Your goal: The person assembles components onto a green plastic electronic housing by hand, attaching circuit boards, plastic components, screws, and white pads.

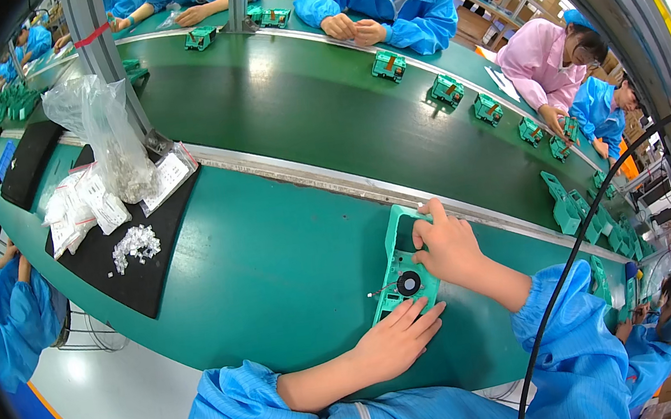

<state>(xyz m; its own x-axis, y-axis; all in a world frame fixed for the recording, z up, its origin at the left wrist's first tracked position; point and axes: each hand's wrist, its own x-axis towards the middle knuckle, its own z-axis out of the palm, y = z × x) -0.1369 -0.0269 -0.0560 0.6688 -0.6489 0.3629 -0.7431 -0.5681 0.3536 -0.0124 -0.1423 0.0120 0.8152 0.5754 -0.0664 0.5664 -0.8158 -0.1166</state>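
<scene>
A green plastic housing (395, 262) lies on the green worktable in front of me, with a large opening at its far end. A round black speaker-like part (408, 283) sits in its nearer half, and a thin wire with a small white connector (372, 294) sticks out to the left. My left hand (392, 340) rests on the housing's near end, fingers stretched out and gripping nothing. At the far right edge, my right hand (449, 246) has its fingers bent around the rim; whether it also holds something small is hidden.
A black mat (132, 274) at the left carries a pile of small white parts (137, 245) and plastic bags (110, 152). Beyond a metal rail runs a conveyor belt (273, 101) with green assemblies (446, 90). Co-workers sit across it. A black cable (561, 266) hangs at the right.
</scene>
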